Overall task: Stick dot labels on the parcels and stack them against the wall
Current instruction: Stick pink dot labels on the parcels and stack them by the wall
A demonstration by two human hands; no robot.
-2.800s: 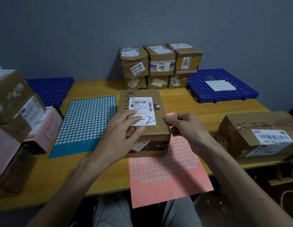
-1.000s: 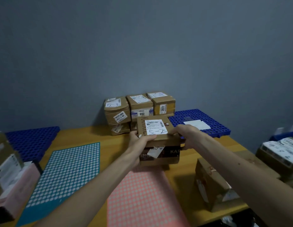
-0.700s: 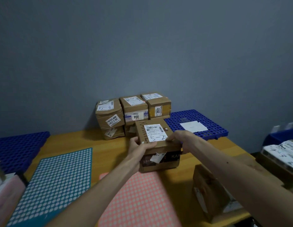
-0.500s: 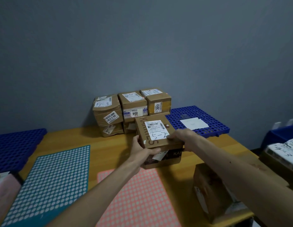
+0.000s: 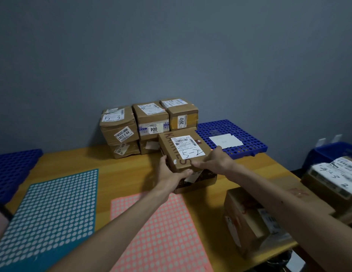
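One brown parcel (image 5: 169,148), white label (image 5: 187,147) marked 5-2.

teal dot sheet (image 5: 51,213) cut off at bottom-left corner, parcel (image 5: 183,152) partly hiding lower stacked boxes (image 5: 124,152)

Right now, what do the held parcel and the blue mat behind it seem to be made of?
Held parcel: brown cardboard, matte; creased edges, stuck paper label. Blue mat: probably moulded plastic, faint sheen, regular grid of holes.

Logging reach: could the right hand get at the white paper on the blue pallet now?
Probably not yet: the right hand holds the 5-2 parcel with the left hand, though the white paper lies uncovered just beyond.
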